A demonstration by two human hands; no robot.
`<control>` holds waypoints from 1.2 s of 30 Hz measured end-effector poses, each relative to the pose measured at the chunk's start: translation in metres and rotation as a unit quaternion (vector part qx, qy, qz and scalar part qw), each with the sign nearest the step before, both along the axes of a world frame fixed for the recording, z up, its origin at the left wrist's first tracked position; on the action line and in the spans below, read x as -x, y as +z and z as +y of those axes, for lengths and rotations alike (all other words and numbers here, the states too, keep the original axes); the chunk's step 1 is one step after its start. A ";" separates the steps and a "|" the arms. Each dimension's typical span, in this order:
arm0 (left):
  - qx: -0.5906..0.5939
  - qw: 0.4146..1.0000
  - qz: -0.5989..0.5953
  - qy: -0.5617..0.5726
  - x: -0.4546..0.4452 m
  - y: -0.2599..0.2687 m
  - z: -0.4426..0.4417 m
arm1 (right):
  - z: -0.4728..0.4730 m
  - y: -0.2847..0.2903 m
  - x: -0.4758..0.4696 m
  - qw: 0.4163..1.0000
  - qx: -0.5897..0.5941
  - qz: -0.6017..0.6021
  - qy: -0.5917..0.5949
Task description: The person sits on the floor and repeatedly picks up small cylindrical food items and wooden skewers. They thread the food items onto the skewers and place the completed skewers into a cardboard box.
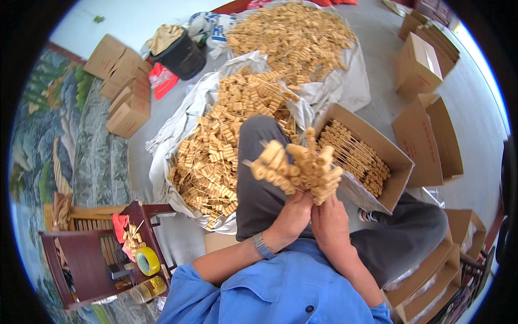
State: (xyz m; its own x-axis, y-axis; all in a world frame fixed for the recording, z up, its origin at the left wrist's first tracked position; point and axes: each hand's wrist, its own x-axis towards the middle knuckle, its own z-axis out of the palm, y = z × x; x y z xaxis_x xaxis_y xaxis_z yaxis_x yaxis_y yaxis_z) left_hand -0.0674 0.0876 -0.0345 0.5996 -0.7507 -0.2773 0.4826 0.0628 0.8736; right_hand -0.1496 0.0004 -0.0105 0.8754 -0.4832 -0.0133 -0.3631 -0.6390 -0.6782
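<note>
Above my lap, a bunch of skewers [299,166] carries golden-brown, ridged food pieces that fan out upward. My left hand [292,220], with a metal-band watch at the wrist, grips the sticks at the bottom of the bunch. Close against it, my right hand [331,224] is closed around the lower sticks as well. The fingers hide most of the stick ends. Just right of the bunch, an open cardboard box [366,141] holds skewers packed in rows [352,158]. To the left of my knee, a heap of loose skewers [214,154] lies on a white woven sheet [174,125].
A larger heap of skewers [291,36] spreads beyond. Cardboard boxes stand at the right [425,141] and far left [129,109]. A black bucket [180,56] is near the wall. A wooden chair [85,259] at lower left bears yellow tape [147,261] and a jar [149,289].
</note>
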 end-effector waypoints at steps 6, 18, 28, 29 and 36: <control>-0.009 0.995 0.091 -0.036 -0.002 0.022 -0.003 | -0.013 -0.010 0.007 0.919 -0.393 -0.021 0.002; -0.030 0.979 0.029 -0.198 -0.011 0.016 -0.003 | -0.020 -0.011 0.025 0.779 -0.615 -0.105 -0.062; 0.048 0.998 0.022 -0.039 -0.057 0.034 0.024 | -0.022 -0.010 0.032 0.791 -0.597 -0.103 -0.090; 0.075 0.997 0.009 -0.015 -0.062 0.041 0.021 | -0.023 -0.008 0.033 0.792 -0.595 -0.098 -0.097; 0.185 0.981 0.037 -0.041 -0.075 0.047 0.003 | -0.019 -0.002 0.031 0.812 -0.574 -0.097 -0.030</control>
State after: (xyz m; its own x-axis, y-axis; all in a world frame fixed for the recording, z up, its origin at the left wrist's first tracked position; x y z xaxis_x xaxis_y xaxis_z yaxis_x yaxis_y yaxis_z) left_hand 0.0076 0.0909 0.0124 0.5208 -0.8535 -0.0181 0.5612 0.3264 0.7606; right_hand -0.1811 -0.0190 -0.0120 0.8900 -0.2921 -0.3502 -0.1851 0.4703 -0.8629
